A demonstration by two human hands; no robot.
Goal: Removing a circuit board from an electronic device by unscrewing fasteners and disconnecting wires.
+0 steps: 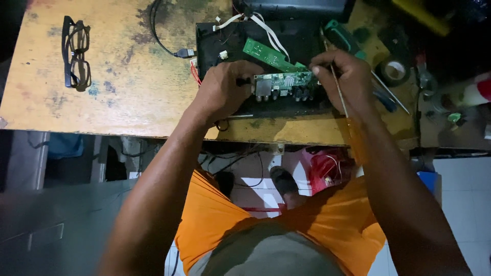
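- Head view: I am looking straight down at a worn wooden table point(128, 97), stained yellow and brown, with both of the person's arms reaching up toward 12 o'clock.
- The left hand point(225, 89) is curled, fingers pressed down on the left end of a small green circuit board point(284, 84); something small and dark shows at its fingertips, but I cannot tell what it is.
- The right hand point(342, 82) is closed in a pinch around a thin metal rod point(337, 87), which runs slanted through the fingers; its upper end sits over the right end of the board.
- The circuit board lies between the two hands at the near edge of an open black case point(225, 38), with round sockets along its near side.
- A second, longer green board point(266, 53) lies tilted just beyond it, at 11 o'clock from the small board, with white flat cables point(266, 28) leading off toward 12 o'clock.
- A black cable with a plug point(181, 52) rests on the table at 9 o'clock from the case.
- A pair of dark glasses point(75, 51) lies well apart, at 9 o'clock on the table.
- A screwdriver with a green handle point(340, 36) lies at 1 o'clock from the right hand, and a roll of dark tape point(394, 70) sits at 3 o'clock from it.
- Below the table edge I see the person's orange shirt point(215, 214) and a sandalled foot point(284, 181) on the tiled floor.
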